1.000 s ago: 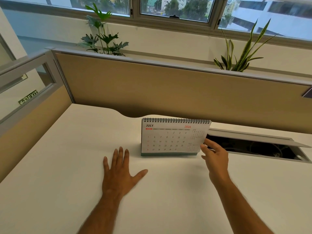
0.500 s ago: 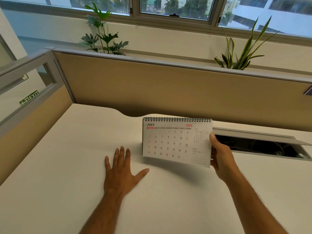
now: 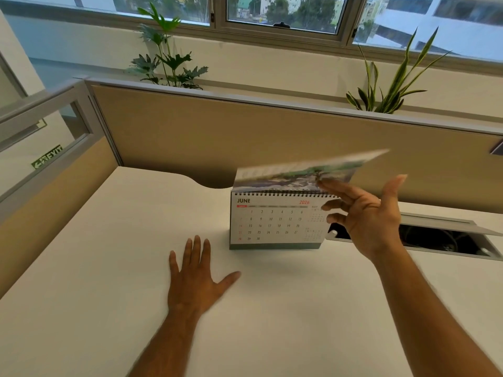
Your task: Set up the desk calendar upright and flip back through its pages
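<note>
desk calendar (image 3: pixel 275 224): upright on the white desk (image 3: pixel 95 268), near the back partition — front shows JUNE
flipped page (image 3: pixel 304 170): blurred, raised above the spiral binding
right hand (image 3: pixel 364 216): fingers spread, fingertips at the page's underside — not gripping
left hand (image 3: pixel 194 284): flat on desk, fingers unclenched

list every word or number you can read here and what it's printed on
"JUNE": top left of the desk calendar page now showing.
"2026": red, top right of that page.
"1" to "30": its date grid; the red left column is faint.
"MAY": above a small side grid; its digits, the grid below and the weekday strip are too small to read.
"EXIT": mirrored on the green sign, seen through glass.
Lifted page: blurred picture, no readable text.
</note>
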